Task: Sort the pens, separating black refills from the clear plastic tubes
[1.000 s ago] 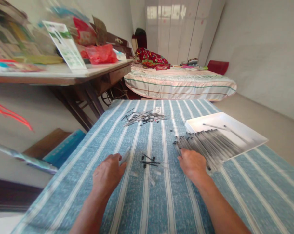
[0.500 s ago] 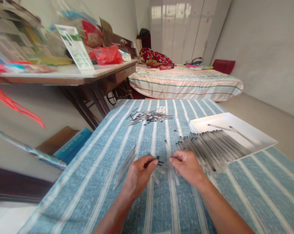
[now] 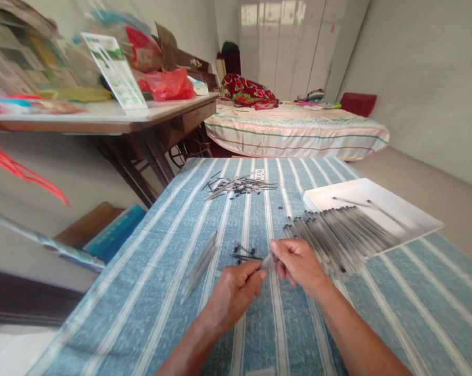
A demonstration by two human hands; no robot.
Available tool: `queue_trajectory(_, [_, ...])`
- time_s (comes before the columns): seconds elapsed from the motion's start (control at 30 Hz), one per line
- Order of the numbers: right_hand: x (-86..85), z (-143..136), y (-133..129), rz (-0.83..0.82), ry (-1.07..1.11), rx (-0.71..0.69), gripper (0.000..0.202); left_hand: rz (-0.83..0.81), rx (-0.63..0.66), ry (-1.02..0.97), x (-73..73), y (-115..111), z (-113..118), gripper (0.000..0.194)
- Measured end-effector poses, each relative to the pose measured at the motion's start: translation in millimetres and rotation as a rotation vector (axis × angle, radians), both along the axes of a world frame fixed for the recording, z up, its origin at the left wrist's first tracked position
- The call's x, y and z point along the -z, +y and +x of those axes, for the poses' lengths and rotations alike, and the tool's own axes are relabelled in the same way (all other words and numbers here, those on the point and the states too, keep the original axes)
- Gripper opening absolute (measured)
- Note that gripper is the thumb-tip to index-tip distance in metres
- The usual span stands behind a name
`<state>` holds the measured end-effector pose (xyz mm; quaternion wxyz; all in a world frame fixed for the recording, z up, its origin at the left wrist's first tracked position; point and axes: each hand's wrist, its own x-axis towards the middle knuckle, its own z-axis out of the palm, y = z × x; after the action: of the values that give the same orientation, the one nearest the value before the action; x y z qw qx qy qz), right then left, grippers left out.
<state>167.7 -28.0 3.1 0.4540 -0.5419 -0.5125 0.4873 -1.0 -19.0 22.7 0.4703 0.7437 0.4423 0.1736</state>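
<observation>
My left hand (image 3: 238, 287) is closed, thumb and fingers pinching a small translucent pen part (image 3: 266, 261), probably a cap. Facing it, my right hand (image 3: 301, 263) is also closed in a pinch at the upper end of that part; what else its fingers hold is hidden. Just beyond the left hand lie several small black pen pieces (image 3: 246, 253) on the striped cloth. A bundle of clear pen barrels (image 3: 200, 266) lies to the left. Right of my right hand, many black-tipped pens (image 3: 330, 235) are lined up side by side.
The pens' row leans over a white tray (image 3: 412, 211), where two separate pens lie. A pile of thin dark refills (image 3: 239, 185) is at the table's far side. A cluttered desk (image 3: 173, 112) stands left, a bed (image 3: 298, 130) beyond.
My hands have come together. The left hand moved right, away from the small black pieces, which show more now. The slim barrel upright by my right hand no longer shows that way.
</observation>
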Motion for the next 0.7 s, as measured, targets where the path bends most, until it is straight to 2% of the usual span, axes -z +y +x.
queue_trajectory(0.13, [3.6,1.9,2.0,-0.009,-0.034,-0.087,0.044,0.084,0.066,0.070,-5.3,2.8,-6.3,0.031])
queue_trajectory(0.3, [1.4,4.8,1.4,-0.053,0.073,-0.323,0.036,-0.015,0.135,0.124,-7.7,8.6,-16.2,0.036])
queue_trajectory(0.37, [3.0,3.9,1.9,-0.083,0.077,-0.311,0.036,-0.025,0.131,0.136,-8.8,9.7,-18.0,0.036])
queue_trajectory(0.5, [8.1,1.9,3.4,-0.082,0.000,-0.189,0.041,-0.009,0.133,0.137,-11.0,9.6,-18.0,0.035])
queue_trajectory(0.63, [9.0,2.1,4.2,-0.092,0.085,-0.289,0.032,0.011,0.143,0.152,-10.6,9.3,-17.3,0.035])
queue_trajectory(0.7, [8.9,1.8,4.6,-0.108,0.068,-0.271,0.032,0.012,0.133,0.159,-10.3,9.4,-17.0,0.034])
